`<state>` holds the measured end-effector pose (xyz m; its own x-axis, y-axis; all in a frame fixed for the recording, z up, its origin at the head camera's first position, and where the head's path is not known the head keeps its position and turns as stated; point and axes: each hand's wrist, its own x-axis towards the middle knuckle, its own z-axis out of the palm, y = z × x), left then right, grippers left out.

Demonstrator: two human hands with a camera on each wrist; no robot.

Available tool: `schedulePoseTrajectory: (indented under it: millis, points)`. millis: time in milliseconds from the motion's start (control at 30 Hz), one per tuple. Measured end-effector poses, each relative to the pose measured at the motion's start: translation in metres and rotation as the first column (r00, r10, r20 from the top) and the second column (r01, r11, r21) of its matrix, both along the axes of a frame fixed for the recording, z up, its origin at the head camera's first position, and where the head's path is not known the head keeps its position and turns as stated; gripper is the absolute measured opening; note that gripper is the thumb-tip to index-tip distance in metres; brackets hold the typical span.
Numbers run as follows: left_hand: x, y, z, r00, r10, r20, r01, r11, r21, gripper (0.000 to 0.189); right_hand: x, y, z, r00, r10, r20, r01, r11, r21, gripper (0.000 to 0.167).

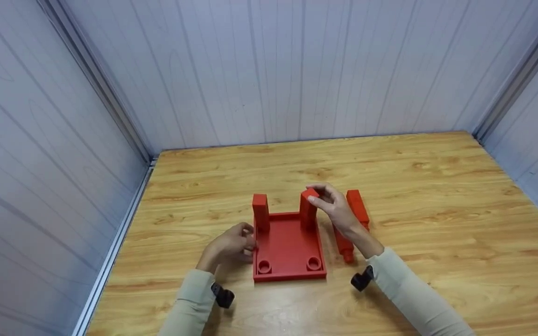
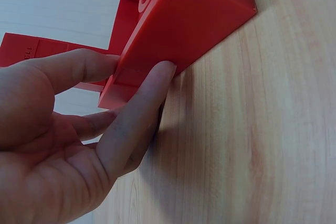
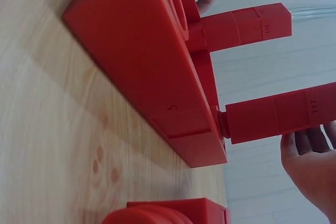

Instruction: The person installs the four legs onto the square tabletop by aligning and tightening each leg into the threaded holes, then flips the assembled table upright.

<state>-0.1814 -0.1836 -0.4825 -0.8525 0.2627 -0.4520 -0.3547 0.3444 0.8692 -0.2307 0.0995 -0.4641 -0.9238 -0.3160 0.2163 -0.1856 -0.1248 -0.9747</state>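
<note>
Red base (image 1: 290, 245): shallow walled tray, on worktop (image 1: 437, 196), open side up, between the hands. Far-L leg (image 1: 260, 212) upright in its corner; far-R leg (image 1: 308, 212) upright at the other, a narrow neck showing above its socket (R wrist view), so prob. not fully seated. L hand (image 1: 234, 241): grip closed on base's left wall, digits at rim & outer face. R hand (image 1: 336, 210): grip pinching top of far-R leg. Two loose legs lie to right, nearer loose leg (image 1: 342, 240) & farther loose leg (image 1: 357, 208); near-L socket (image 1: 264, 267) & near-R socket (image 1: 314, 264) bare. Handling (est.): moulded plastic, light, stiff, not fragile; smooth faces may slip a bit, base could slide if pushed. Best hold: base by side wall, low; leg by flat faces, up top, clear of peg.
</note>
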Motion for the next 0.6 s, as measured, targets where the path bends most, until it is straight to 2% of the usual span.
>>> schedulePoseTrajectory:
  millis: [167,433,600]
  points:
    - [-0.0016,0.0012,0.0002,1.000,0.007,0.007,-0.007,1.000,-0.013,0.045,-0.0004,-0.0008,-0.0006,1.000,-0.022,0.008,0.022,1.000,0.011,0.042]
    - [-0.0019,0.0005,-0.0018,1.000,0.002,-0.003,-0.002,1.000,-0.012,0.046,-0.0002,-0.0021,-0.0011,0.996,-0.085,-0.031,0.088,0.990,0.106,0.036]
    - [-0.0018,-0.0001,-0.0025,1.000,-0.001,0.000,0.001,1.000,-0.014,0.047,0.0022,-0.0031,0.0012,0.995,-0.093,-0.048,0.098,0.988,0.118,0.036]
